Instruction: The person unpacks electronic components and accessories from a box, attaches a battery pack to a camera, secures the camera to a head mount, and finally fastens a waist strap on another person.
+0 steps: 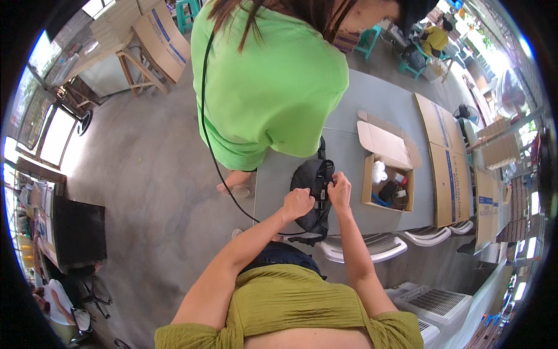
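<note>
A small black bag with straps, perhaps a waist pack (311,175), lies at the near left end of the grey table (343,99). My left hand (298,203) is closed on its near left side, fingers curled in. My right hand (340,191) pinches its right edge, by a strap or buckle; the fingertips are partly hidden. Between my hands, small light-coloured parts show on the bag, too small to tell. A black cable (224,185) curves from the person in a green top down to the bag's near side.
That person (267,75) stands close on the far left of the table. An opened cardboard box (367,180) with small items sits right of my hands, flat cardboard sheets (444,157) beyond it. White stools (372,249) are tucked along the near edge.
</note>
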The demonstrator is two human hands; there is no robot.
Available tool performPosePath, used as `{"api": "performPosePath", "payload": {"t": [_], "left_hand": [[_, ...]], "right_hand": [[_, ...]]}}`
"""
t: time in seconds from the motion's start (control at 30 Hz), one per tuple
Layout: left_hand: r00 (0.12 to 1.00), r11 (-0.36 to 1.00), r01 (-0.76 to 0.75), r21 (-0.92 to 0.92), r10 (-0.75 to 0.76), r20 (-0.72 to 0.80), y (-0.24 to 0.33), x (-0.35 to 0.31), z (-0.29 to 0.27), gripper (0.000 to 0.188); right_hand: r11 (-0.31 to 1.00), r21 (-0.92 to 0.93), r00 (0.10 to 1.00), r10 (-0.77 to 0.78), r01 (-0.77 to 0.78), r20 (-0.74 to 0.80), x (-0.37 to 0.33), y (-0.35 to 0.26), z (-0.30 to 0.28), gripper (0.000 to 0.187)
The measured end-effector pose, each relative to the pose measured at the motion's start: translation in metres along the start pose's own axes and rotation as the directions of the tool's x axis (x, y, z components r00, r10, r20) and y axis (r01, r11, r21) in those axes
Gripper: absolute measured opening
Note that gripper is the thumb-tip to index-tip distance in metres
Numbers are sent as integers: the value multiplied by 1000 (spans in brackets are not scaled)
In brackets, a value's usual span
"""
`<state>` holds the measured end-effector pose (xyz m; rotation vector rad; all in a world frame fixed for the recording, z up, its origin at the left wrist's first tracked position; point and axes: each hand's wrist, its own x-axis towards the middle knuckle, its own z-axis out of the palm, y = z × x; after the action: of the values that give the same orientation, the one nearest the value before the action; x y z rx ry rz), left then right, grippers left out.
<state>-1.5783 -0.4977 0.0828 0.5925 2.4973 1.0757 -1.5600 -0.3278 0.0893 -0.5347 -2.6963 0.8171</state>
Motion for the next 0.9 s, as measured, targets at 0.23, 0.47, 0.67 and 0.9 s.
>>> {"api": "performPosePath", "payload": {"t": [0.23,0.47,0.67,0.9], "left_hand": [[987,984,-154,-93,150,-49,-12,6,-1,37],[985,982,-153,-112,143,-94,-29,6,-1,40],[966,980,-191,-53,178,-185,-28,14,-3,41],[928,938,-347,21,346,-136,-12,-5,-9,40]], "right_hand": [[971,185,981,125,-152,150,-4,23,-13,42],[964,138,954,193,-228,230,-17,39,-25,67],[962,129,953,207,-239,220,-24,54,-22,65],[941,179,942,245,-288,230,-28,59,-26,61]]}}
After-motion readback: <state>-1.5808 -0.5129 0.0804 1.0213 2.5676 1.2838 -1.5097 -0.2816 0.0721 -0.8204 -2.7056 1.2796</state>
